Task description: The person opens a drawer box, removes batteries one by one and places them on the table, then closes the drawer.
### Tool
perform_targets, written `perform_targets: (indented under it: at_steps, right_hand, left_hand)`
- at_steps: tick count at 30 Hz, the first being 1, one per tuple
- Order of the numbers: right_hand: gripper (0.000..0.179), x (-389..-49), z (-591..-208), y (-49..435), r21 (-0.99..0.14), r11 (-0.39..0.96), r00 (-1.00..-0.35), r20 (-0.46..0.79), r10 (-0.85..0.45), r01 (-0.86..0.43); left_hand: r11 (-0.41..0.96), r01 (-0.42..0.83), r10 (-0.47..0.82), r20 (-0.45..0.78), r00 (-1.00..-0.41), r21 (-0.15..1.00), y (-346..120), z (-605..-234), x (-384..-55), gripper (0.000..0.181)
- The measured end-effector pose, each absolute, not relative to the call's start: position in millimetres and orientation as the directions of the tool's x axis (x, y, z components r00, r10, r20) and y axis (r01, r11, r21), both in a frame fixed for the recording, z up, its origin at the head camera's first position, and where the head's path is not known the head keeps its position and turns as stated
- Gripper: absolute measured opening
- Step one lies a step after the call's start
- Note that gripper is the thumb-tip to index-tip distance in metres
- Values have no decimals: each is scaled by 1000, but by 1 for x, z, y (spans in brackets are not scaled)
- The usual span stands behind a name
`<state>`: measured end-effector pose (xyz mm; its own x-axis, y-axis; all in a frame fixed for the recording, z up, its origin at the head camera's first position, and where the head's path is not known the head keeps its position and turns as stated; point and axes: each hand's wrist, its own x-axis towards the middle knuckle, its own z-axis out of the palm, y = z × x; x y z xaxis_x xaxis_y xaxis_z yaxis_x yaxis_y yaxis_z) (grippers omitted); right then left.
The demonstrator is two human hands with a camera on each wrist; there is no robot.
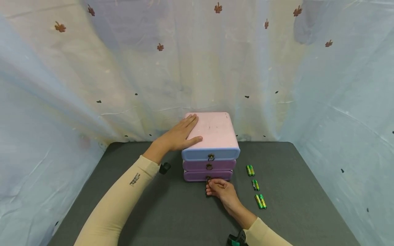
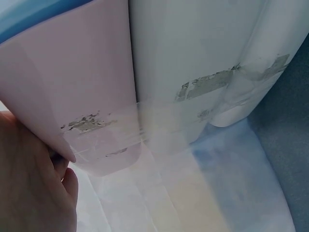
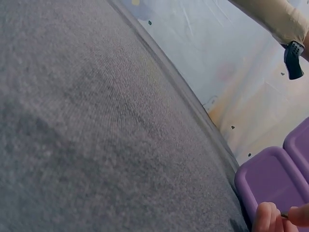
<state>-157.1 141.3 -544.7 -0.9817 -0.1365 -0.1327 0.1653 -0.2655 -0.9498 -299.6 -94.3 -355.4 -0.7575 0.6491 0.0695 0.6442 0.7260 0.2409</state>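
Note:
A small three-drawer cabinet (image 1: 213, 130) stands on the table, with a pink top, a blue-fronted upper drawer (image 1: 195, 154) and two purple drawers below it. My left hand (image 1: 178, 136) lies with straight fingers on the left part of the pink top. Down at the front, my right hand (image 1: 226, 195) pinches the ring pull (image 1: 208, 179) of the bottom drawer (image 1: 194, 176), which looks closed. In the right wrist view, fingertips (image 3: 264, 215) hold the pull beside the purple front. The left wrist view shows the cabinet's side (image 2: 77, 87) with worn tape patches.
To the cabinet's right, several green batteries (image 1: 260, 201) lie in three small groups on the dark grey table (image 1: 295, 205). A pale curtain (image 1: 197, 68) with leaf prints hangs behind the table and along both sides.

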Motion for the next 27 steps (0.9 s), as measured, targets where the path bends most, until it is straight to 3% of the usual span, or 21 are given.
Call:
perform_targets:
  at_steps: [17, 23, 27]
  right_hand:
    - [48, -144, -531, 153, -968, -158, -961, -155, -229, 194]
    - [46, -134, -515, 167, -994, -28, -966, -99, -237, 108]
    - [40, -130, -508, 181, -995, 98, -978, -4, -211, -17]
  left_hand:
    - [722, 626, 628, 101, -772, 293, -103, -361, -299, 91]
    - [714, 633, 627, 127, -768, 299, -109, -364, -295, 86]
    - [723, 616, 607, 139, -783, 313, -117, -365, -290, 88]
